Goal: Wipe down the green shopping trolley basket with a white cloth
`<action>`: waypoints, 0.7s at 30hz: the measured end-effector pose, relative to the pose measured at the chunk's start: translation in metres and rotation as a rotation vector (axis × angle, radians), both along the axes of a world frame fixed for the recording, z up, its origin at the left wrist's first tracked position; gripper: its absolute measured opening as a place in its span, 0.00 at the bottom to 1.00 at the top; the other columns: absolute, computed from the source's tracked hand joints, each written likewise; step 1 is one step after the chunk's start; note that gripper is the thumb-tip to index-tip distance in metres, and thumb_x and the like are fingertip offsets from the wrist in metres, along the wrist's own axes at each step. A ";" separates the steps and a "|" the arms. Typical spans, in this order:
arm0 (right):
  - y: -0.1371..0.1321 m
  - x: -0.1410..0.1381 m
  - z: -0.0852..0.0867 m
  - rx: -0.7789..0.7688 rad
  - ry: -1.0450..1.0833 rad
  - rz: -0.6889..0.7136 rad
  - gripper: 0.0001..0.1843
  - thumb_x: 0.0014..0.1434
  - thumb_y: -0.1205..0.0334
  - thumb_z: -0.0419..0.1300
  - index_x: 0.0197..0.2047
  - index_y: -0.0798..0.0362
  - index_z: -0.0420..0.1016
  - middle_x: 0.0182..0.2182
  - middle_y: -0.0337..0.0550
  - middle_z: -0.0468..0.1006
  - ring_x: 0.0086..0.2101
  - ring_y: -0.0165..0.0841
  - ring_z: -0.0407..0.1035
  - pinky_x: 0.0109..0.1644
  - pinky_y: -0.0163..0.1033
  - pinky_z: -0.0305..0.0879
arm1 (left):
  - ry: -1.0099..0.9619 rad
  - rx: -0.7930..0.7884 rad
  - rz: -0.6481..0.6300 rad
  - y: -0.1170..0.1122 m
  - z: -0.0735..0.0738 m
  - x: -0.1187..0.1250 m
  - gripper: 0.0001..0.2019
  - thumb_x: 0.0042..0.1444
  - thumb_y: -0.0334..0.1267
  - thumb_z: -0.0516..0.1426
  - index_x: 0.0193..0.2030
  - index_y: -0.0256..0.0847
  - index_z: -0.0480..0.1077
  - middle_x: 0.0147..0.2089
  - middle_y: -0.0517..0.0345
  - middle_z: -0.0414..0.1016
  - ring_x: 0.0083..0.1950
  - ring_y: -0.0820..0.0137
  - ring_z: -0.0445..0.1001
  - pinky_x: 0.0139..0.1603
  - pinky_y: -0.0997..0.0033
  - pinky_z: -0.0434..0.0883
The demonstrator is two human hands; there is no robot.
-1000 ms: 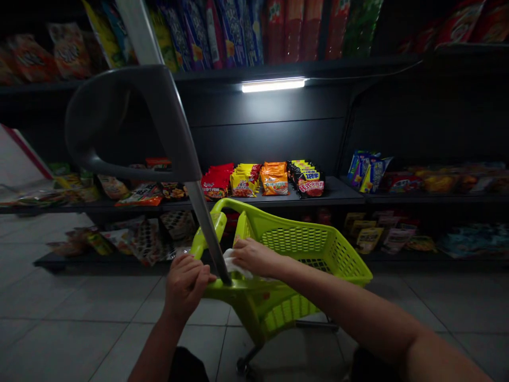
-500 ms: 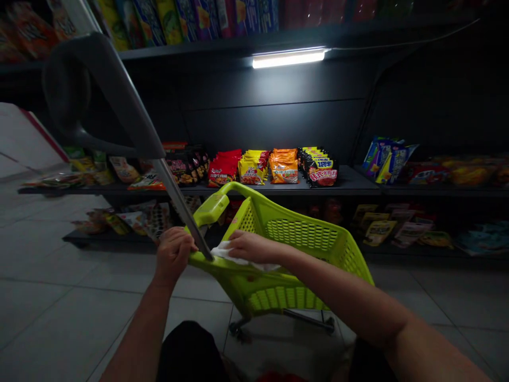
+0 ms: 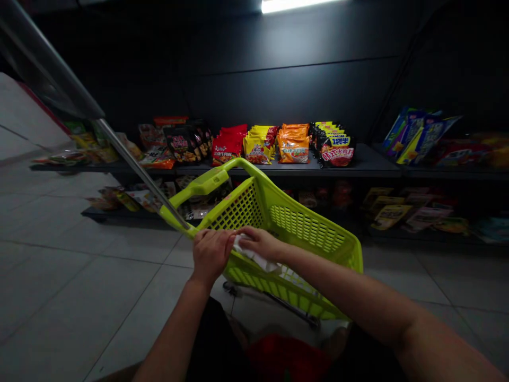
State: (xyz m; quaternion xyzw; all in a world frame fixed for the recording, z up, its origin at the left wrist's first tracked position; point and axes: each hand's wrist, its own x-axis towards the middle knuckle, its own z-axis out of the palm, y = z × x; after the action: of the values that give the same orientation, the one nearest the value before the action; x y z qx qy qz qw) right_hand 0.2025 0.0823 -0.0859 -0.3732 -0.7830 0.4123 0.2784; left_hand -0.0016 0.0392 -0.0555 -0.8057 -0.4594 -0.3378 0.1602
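Observation:
A lime-green plastic shopping trolley basket [image 3: 302, 228] stands on the tiled floor in front of me. Its silver pull rod [image 3: 135, 170] rises up to the left out of the picture. My left hand [image 3: 210, 254] is closed round the basket's near rim beside the rod's foot. My right hand [image 3: 260, 243] presses a white cloth [image 3: 254, 256] flat against the same rim, fingers closed over it. The two hands nearly touch.
Dark shelves [image 3: 358, 159] behind the trolley carry rows of noodle packets [image 3: 258, 143] in red, yellow, orange and black, and snack bags [image 3: 417, 135] to the right. A lower shelf holds more packets. Grey floor tiles [image 3: 59, 276] spread to the left.
The view has dropped and the trolley has turned and tilted. My left hand slid along the rim from the rod's foot toward my right hand. The cloth stays under my right hand.

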 end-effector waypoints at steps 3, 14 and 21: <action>-0.013 0.003 -0.029 -0.120 -0.157 0.121 0.15 0.62 0.65 0.58 0.51 0.53 0.77 0.44 0.44 0.80 0.44 0.36 0.73 0.50 0.39 0.68 | 0.117 0.015 0.131 0.010 -0.006 -0.003 0.11 0.67 0.38 0.53 0.33 0.44 0.70 0.29 0.59 0.77 0.35 0.63 0.72 0.51 0.56 0.60; -0.043 0.019 -0.036 -0.183 -0.196 0.105 0.21 0.60 0.65 0.59 0.57 0.55 0.72 0.49 0.47 0.79 0.46 0.36 0.73 0.51 0.38 0.67 | 0.269 -0.136 -0.017 -0.009 0.005 0.005 0.15 0.68 0.42 0.51 0.31 0.42 0.72 0.33 0.54 0.77 0.40 0.62 0.72 0.49 0.59 0.62; -0.051 0.039 -0.069 -0.376 -0.563 0.408 0.20 0.50 0.69 0.67 0.48 0.53 0.79 0.40 0.45 0.81 0.40 0.39 0.74 0.43 0.38 0.66 | 0.456 -0.258 -0.152 -0.013 0.001 0.013 0.19 0.67 0.45 0.53 0.25 0.44 0.72 0.24 0.58 0.74 0.29 0.66 0.71 0.33 0.62 0.58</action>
State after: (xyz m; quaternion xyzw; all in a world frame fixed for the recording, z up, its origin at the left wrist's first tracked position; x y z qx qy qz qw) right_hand 0.2414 0.0316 -0.1545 -0.3527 -0.7978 0.4769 -0.1079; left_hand 0.0110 0.0266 -0.0541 -0.9068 -0.3891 -0.0974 0.1297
